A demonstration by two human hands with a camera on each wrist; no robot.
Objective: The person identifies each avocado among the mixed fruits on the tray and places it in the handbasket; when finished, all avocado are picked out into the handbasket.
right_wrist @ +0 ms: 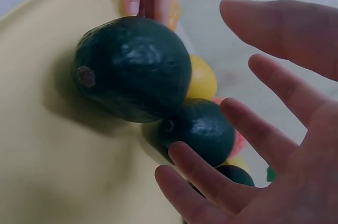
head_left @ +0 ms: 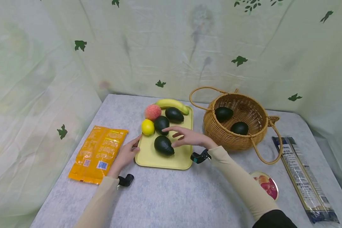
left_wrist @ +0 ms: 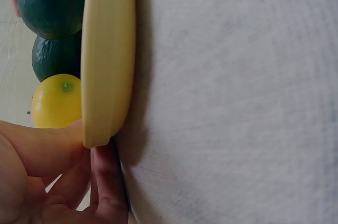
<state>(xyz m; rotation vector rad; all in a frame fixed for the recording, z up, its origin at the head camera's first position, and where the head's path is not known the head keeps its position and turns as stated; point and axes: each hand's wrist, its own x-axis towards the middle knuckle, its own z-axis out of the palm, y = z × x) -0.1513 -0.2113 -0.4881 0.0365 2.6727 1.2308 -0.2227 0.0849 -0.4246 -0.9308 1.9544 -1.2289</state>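
Observation:
A yellow tray holds three avocados, the nearest one alone toward the front, plus a lemon, a pink round fruit and a banana. The left hand pinches the tray's left edge; in the left wrist view its thumb lies on one side of the rim and the fingers on the other. Fingers spread, the right hand hovers beside the nearest avocado; the right wrist view shows this avocado apart from the right hand.
Right of the tray, a wicker basket with two handles holds two avocados. An orange packet lies at the left. At the right are a round container with a red fruit picture and a long clear-and-blue package.

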